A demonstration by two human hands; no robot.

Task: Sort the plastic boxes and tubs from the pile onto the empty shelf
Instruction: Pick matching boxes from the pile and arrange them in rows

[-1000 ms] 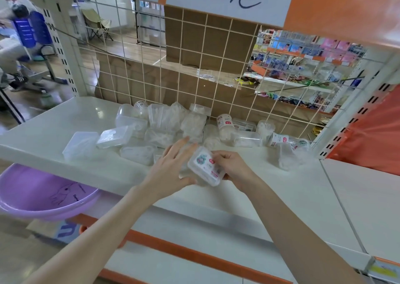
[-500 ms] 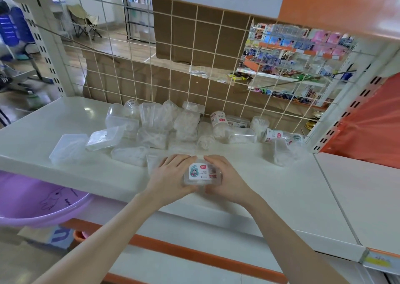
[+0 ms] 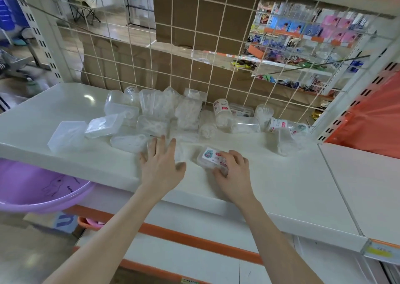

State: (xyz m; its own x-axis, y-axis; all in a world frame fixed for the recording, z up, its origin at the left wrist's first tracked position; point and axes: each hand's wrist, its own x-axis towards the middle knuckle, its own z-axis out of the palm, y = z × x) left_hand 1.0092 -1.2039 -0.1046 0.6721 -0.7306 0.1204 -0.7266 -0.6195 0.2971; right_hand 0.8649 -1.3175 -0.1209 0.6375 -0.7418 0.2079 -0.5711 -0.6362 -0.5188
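One box [image 3: 210,157] is being placed, right hand [image 3: 233,172] gripping it; the open left hand [image 3: 161,164] probably picks next.

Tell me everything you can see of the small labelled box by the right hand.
The box is clear plastic, flat and rectangular with rounded corners. A white label with a teal picture and red marks faces up. It lies on the white shelf, in front of the pile. The right hand grips its right end with curled fingers.
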